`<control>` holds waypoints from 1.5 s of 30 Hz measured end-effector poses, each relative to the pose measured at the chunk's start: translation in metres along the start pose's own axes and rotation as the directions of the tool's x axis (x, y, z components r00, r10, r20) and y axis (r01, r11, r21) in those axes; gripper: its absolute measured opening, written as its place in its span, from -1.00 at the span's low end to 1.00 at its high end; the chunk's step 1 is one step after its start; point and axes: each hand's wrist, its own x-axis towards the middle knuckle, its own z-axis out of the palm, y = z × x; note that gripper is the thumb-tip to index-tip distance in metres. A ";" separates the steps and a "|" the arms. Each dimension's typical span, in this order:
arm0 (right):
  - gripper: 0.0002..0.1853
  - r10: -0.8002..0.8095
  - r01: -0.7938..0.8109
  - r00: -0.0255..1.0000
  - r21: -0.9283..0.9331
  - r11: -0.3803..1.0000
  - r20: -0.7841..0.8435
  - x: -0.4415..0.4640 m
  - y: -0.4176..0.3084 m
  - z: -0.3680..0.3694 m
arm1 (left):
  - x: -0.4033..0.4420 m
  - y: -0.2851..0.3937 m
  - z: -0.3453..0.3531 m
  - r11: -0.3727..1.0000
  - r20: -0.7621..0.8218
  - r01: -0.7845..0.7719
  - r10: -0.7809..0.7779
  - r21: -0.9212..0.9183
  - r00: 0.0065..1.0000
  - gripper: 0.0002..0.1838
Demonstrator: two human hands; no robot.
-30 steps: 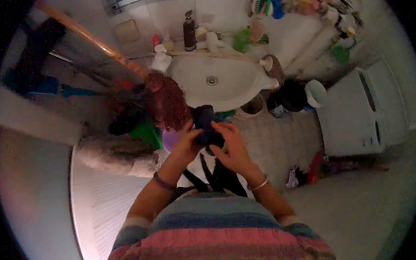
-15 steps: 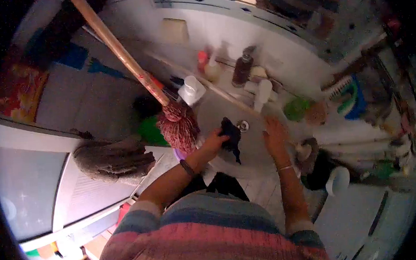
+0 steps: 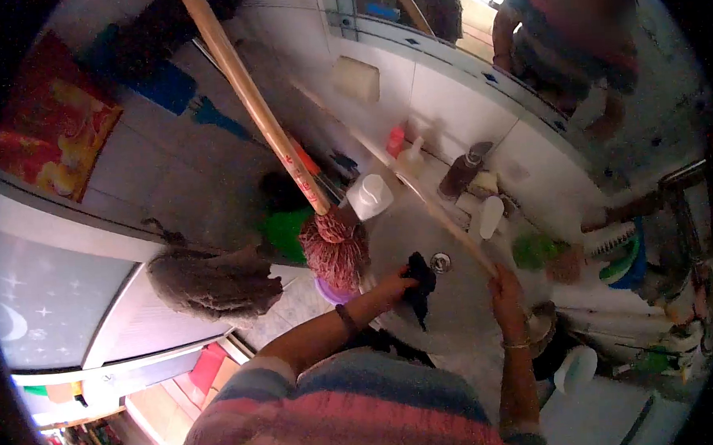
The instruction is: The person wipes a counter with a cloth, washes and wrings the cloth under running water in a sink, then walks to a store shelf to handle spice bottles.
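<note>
My left hand (image 3: 394, 291) is closed around a bunched dark cloth (image 3: 419, 282), held over the white basin (image 3: 467, 329) close to its round metal drain (image 3: 441, 263). My right hand (image 3: 506, 289) is wrapped about the near end of a long, pale wooden stick (image 3: 402, 173), which slants up and left across the basin; its far end is lost in shadow. To the left hangs a mop (image 3: 335, 252) with a reddish-pink string head and a wooden handle. No hand touches the mop.
Behind the basin stand a dark pump bottle (image 3: 461, 171), a red-topped bottle (image 3: 396, 140) and a white container (image 3: 370, 196). A green object (image 3: 535, 251) and a brush (image 3: 611, 240) are at right. A grey-brown towel (image 3: 213, 284) hangs left. A mirror (image 3: 476, 47) spans the back wall.
My right hand has gone from loosely extended near the stick's end to gripping it. My left hand still holds the dark cloth. The whole view has shifted, showing more of the mirror.
</note>
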 end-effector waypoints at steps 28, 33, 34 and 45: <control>-0.62 0.256 -0.244 0.964 -0.151 0.958 0.067 -0.054 -0.082 -0.143 | 0.001 0.030 0.030 0.955 -0.106 0.113 -0.087 0.275 0.991 -0.59; -0.62 0.185 -0.184 0.983 -0.162 0.970 -0.006 -0.047 -0.017 -0.127 | 0.022 0.002 0.012 0.997 0.022 0.070 -0.070 0.015 0.997 -0.58; -0.63 0.111 -0.114 0.992 -0.036 0.993 -0.066 -0.031 -0.048 -0.128 | 0.023 -0.004 0.009 0.996 0.093 0.055 -0.048 -0.077 0.995 -0.58; -0.55 0.018 -0.012 0.991 0.051 0.999 -0.131 0.022 0.014 -0.087 | -0.021 0.038 0.009 0.922 0.200 -0.135 0.064 0.362 0.978 -0.54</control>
